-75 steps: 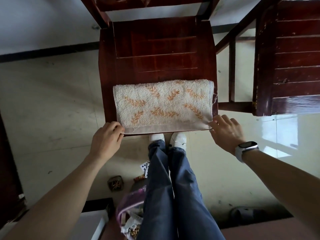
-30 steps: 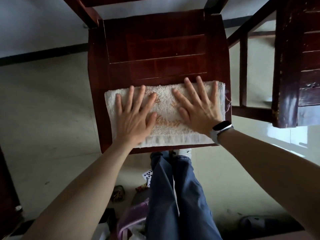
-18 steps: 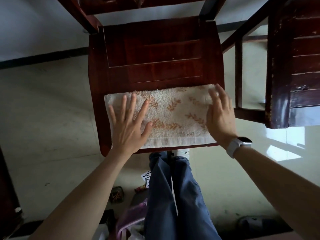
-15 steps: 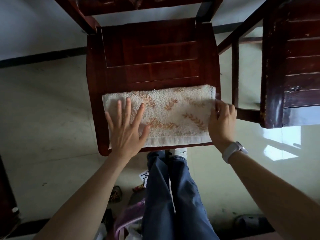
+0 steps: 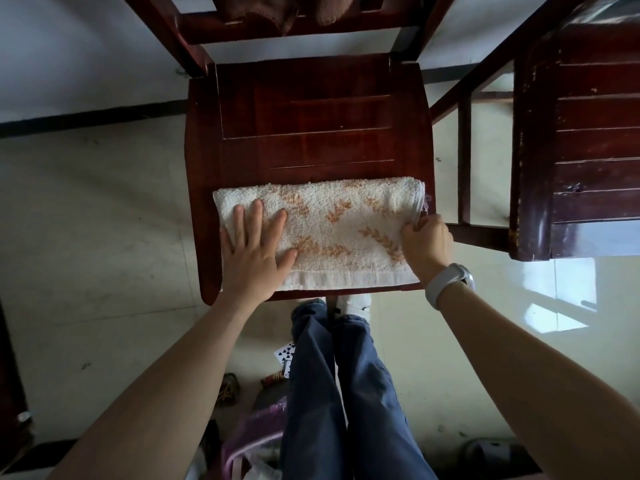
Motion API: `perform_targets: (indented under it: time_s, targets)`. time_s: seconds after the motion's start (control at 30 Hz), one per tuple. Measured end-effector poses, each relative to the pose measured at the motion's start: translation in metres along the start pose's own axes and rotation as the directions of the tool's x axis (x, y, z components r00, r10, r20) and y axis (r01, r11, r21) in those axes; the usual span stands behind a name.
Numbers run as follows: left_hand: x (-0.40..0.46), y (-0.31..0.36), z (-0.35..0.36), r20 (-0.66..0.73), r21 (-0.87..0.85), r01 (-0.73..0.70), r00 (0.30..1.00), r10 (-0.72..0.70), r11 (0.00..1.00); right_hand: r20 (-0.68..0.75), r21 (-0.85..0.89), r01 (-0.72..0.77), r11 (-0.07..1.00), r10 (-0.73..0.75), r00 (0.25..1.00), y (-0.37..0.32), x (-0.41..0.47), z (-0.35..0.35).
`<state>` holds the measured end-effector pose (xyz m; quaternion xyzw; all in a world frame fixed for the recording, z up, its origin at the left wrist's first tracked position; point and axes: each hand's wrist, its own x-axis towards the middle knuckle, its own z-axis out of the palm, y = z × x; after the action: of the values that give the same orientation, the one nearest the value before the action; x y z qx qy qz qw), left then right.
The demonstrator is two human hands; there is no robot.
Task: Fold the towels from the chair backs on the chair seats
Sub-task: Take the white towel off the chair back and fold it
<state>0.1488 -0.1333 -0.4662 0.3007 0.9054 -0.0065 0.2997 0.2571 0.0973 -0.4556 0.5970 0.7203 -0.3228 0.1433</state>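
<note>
Lying along the front edge of the chair seat (image 5: pixel 311 116), the folded towel (image 5: pixel 339 223) leaves bare wood behind it (up to the chair back). The left hand (image 5: pixel 254 252) presses flat, fingers spread; the right hand (image 5: pixel 427 242) pinches the towel's right end.

We cannot see the fingertips of the right hand (image 5: pixel 427 241), which curl under the right end of the towel (image 5: pixel 332 226), and the left hand (image 5: pixel 256 252) covers the towel's near left corner. The brown cloth (image 5: pixel 273 10) on the chair back (image 5: pixel 294 29) is cut off by the top edge. The second chair (image 5: pixel 581 133) runs off the right edge.
</note>
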Motion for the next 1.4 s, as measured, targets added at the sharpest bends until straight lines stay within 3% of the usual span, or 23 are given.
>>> perform_targets:
  time_s: [0.1,0.2,0.3,0.33,0.37,0.43,0.47,0.5,0.53,0.6,0.67,0.73,0.8,0.87,0.93,1.03,1.2,1.3,1.4]
  targets:
    - [-0.001,0.001,-0.010,-0.002,-0.073,-0.030,1.000,0.030,0.997,0.042,0.179,-0.007,0.984,0.000,0.999,-0.007,-0.014,-0.017]
    - [-0.006,-0.003,-0.018,-0.133,-0.222,-0.084,0.990,0.056,0.971,0.092,0.289,0.004,0.957,-0.031,0.995,-0.023,-0.028,-0.040]
    - [-0.021,0.001,-0.027,-0.254,-0.522,-0.051,0.962,-0.098,0.851,0.246,0.321,0.020,0.947,-0.104,0.964,-0.046,-0.048,-0.055]
    - [-0.029,0.004,-0.032,-0.230,-0.654,0.013,0.949,-0.216,0.756,0.289,0.321,0.053,0.946,-0.151,0.945,-0.056,-0.057,-0.055]
    - [-0.035,0.005,-0.036,-0.133,-0.793,0.111,0.928,-0.348,0.599,0.315,0.321,0.098,0.942,-0.204,0.927,-0.068,-0.067,-0.054]
    - [-0.044,0.003,-0.044,0.191,-0.963,0.257,0.867,-0.460,0.085,0.338,0.324,0.201,0.925,-0.311,0.888,-0.092,-0.088,-0.044]
    - [-0.049,0.002,-0.047,0.331,-0.943,0.285,0.856,-0.398,-0.171,0.356,0.323,0.247,0.914,-0.359,0.863,-0.103,-0.098,-0.036]
    - [-0.052,0.000,-0.049,0.416,-0.885,0.303,0.854,-0.312,-0.353,0.395,0.336,0.270,0.902,-0.395,0.830,-0.112,-0.107,-0.025]
    - [-0.054,-0.003,-0.049,0.465,-0.820,0.315,0.853,-0.236,-0.478,0.463,0.368,0.252,0.895,-0.411,0.785,-0.120,-0.116,-0.014]
    - [-0.057,-0.008,-0.046,0.517,-0.726,0.335,0.841,-0.156,-0.601,0.606,0.412,0.150,0.899,-0.393,0.691,-0.129,-0.127,0.008]
    - [-0.056,-0.011,-0.037,0.524,-0.710,0.341,0.841,-0.138,-0.616,0.594,0.346,0.225,0.911,-0.398,0.699,-0.133,-0.123,0.024]
    - [-0.055,-0.011,-0.032,0.512,-0.795,0.353,0.827,-0.234,-0.493,0.425,0.165,0.491,0.855,-0.511,0.747,-0.131,-0.108,0.030]
    - [-0.055,-0.010,-0.028,0.430,-0.902,0.401,0.808,-0.403,-0.157,0.283,-0.044,0.680,0.732,-0.644,0.711,-0.131,-0.087,0.031]
    - [-0.055,-0.008,-0.019,0.239,-0.894,0.389,0.834,-0.497,0.223,0.310,-0.215,0.761,0.612,-0.697,0.647,-0.135,-0.070,0.034]
    - [-0.055,-0.005,-0.017,0.093,-0.878,0.317,0.847,-0.523,0.358,0.429,-0.312,0.818,0.484,-0.696,0.576,-0.143,-0.061,0.039]
    - [-0.054,-0.007,-0.015,-0.009,-0.895,0.236,0.839,-0.544,0.379,0.545,-0.381,0.856,0.350,-0.663,0.513,-0.155,-0.058,0.052]
    - [-0.052,-0.015,-0.016,0.049,-0.914,0.279,0.794,-0.605,0.293,0.485,-0.290,0.834,0.470,-0.679,0.551,-0.166,-0.061,0.064]
    - [-0.048,-0.017,-0.017,0.082,-0.905,0.340,0.731,-0.678,0.256,0.465,-0.273,0.865,0.420,-0.730,0.501,-0.167,-0.062,0.069]
    - [-0.045,-0.016,-0.014,0.078,-0.896,0.368,0.682,-0.728,0.248,0.457,-0.287,0.858,0.425,-0.726,0.513,-0.167,-0.058,0.081]
